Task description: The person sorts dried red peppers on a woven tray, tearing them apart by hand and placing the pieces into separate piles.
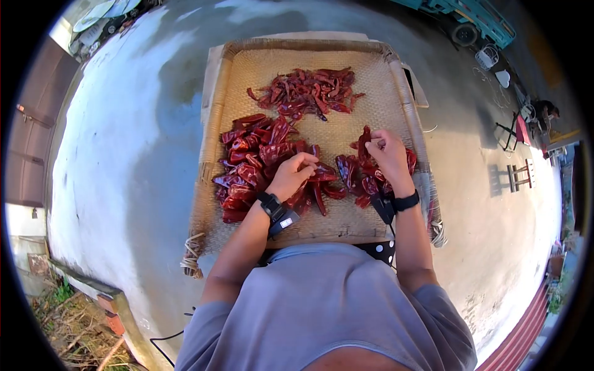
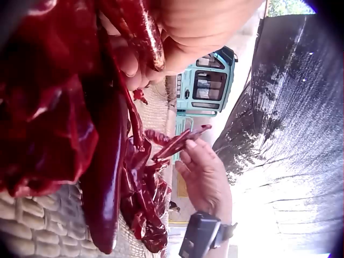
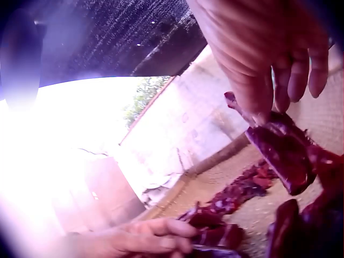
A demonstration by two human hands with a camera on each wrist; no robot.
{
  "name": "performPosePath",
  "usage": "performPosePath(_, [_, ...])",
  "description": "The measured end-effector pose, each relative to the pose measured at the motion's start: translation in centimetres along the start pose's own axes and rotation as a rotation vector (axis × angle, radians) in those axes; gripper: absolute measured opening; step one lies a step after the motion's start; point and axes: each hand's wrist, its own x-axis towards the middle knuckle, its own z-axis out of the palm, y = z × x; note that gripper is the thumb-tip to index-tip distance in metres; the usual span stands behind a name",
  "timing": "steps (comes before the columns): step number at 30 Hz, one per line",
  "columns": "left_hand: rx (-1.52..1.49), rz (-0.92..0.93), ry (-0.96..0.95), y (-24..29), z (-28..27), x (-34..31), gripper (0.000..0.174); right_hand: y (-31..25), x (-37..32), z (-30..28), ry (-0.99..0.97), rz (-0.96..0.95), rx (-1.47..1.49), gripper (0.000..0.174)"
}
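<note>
At the woven tray's (image 1: pixel 346 229) near edge, the left hand (image 1: pixel 296 174) curls its fingers round a dried chilli (image 2: pixel 144 32) on the big heap (image 1: pixel 247 164), apparently to lift it clear. Just beside it, the right hand (image 1: pixel 385 153) pinches another pod (image 3: pixel 279 150) by its stem, a grip that the right wrist view shows plainly and the head view does not. A smaller heap (image 1: pixel 307 91) lies at the tray's far edge, probably kept separate. Beyond the tray, the left wrist view shows a teal truck (image 2: pixel 207 88).

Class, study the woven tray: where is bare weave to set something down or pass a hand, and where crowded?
Free: on the tray, the near strip below the piles; the band between far pile and near piles. Crowded: left pile and right pile, where left hand and right hand each hold a chilli.
</note>
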Motion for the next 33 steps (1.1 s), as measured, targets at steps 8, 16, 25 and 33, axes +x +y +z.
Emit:
performPosePath(8, [-0.219,-0.007,-0.064,1.3,0.2,-0.7,0.027,-4.6,-3.2,4.3,-0.111,0.294,0.845,0.023])
performPosePath(16, [-0.328,0.052,-0.145,-0.2,-0.3,-0.4,0.024,-4.7,-4.9,5.9,-0.195,0.492,1.036,0.026])
performPosePath(25, [-0.131,0.151,0.27,4.4,0.6,-1.7,0.029,-2.9,-2.4,4.8,0.06,-0.086,-0.148,0.027])
performPosePath(33, [0.687,0.253,0.678,8.4,-1.0,-4.3,0.033,-1.1,-0.2,7.7,-0.151,0.026,-0.539,0.037])
